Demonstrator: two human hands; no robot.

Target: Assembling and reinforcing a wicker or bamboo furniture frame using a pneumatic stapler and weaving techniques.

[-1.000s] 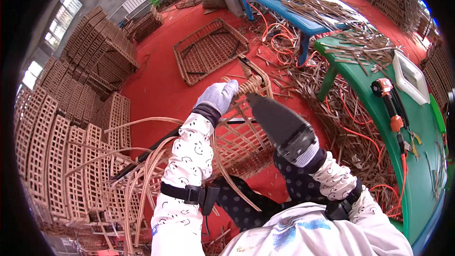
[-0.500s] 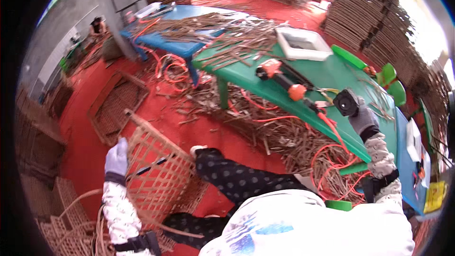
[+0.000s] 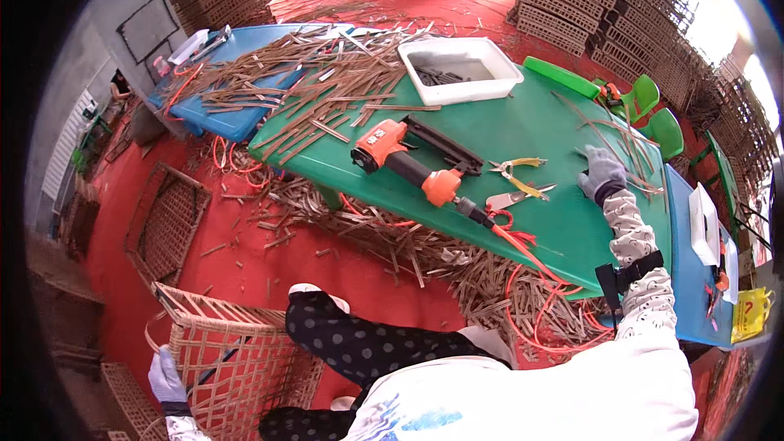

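Observation:
A tan woven basket [image 3: 233, 359] with open lattice sides stands tilted beside my legs at the lower left. My left hand [image 3: 166, 376], in a pale glove, is closed at its left edge. A thin cane strip [image 3: 149, 331] loops from the basket's corner down to those fingertips. My gloved right hand [image 3: 603, 173] reaches over the green table [image 3: 523, 233], fingers apart and nothing visibly held. Beside it lie thin brown strips [image 3: 633, 151]. Left of that hand are an orange and black nail gun [image 3: 412, 167], yellow-handled cutters [image 3: 514, 168] and a bladed tool [image 3: 514, 198].
A white tub [image 3: 461, 73] with small dark pieces stands on the table near piled brown strips [image 3: 327, 82]. An orange hose [image 3: 531, 257] trails over the edge to floor scraps [image 3: 490, 294]. Another woven piece [image 3: 167, 224] lies on the red floor. Green chairs [image 3: 663, 132] stand at right.
The view has shifted. My right hand is now spread by the strips, and the dark round object seen at it no longer shows. My left hand sits lower along the basket's edge.

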